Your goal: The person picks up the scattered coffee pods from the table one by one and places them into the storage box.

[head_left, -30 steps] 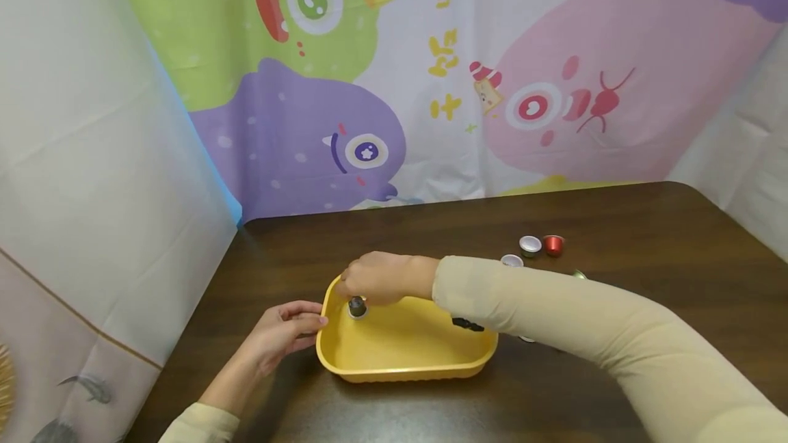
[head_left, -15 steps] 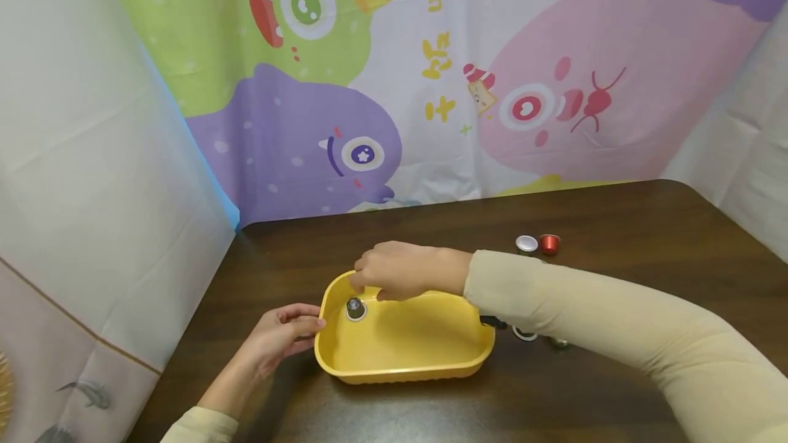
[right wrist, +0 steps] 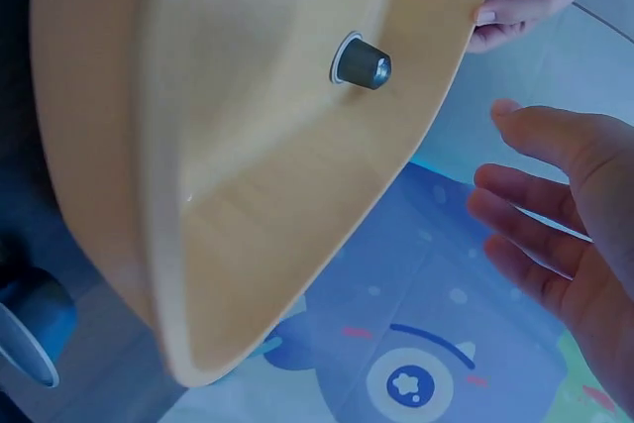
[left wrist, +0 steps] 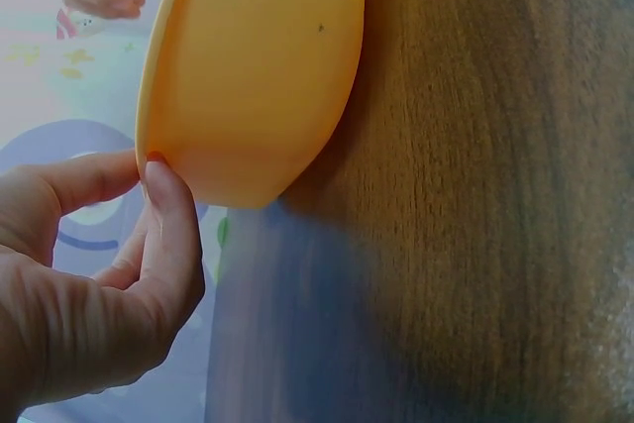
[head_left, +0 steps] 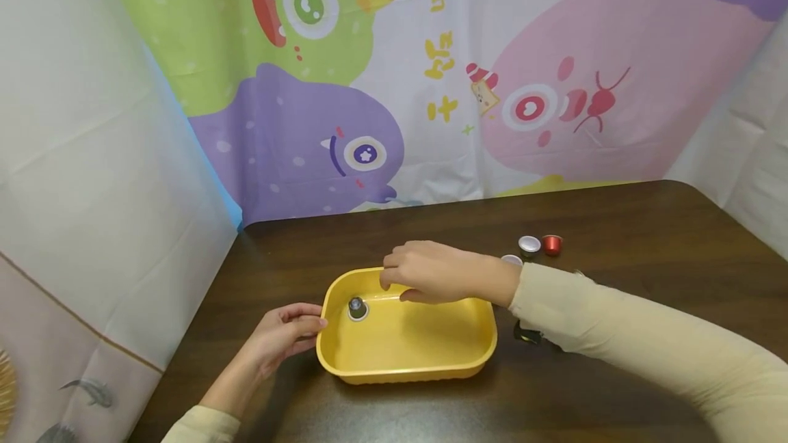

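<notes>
A yellow plastic tray (head_left: pixel 406 340) with high walls sits on the table. My left hand (head_left: pixel 283 335) holds it by the left rim, thumb and index finger at the edge in the left wrist view. Inside the tray, near its left end, a dark coffee capsule (head_left: pixel 357 308) stands on its wide rim, narrow end up. My right hand (head_left: pixel 434 271) hovers over the tray's back rim. Its fingers (right wrist: pixel 525 220) are loosely spread with nothing between them, apart from the capsule.
Beyond my right forearm lie more coffee capsules: a red one (head_left: pixel 552 245), a white-lidded one (head_left: pixel 529 245) and another pale lid (head_left: pixel 511 260). A dark capsule (head_left: pixel 527 333) is partly under my sleeve. A printed cloth (head_left: pixel 443 142) hangs behind the table.
My right hand has let go of the dark capsule and moved right, away from the tray's left end. The left hand and the tray have stayed in place.
</notes>
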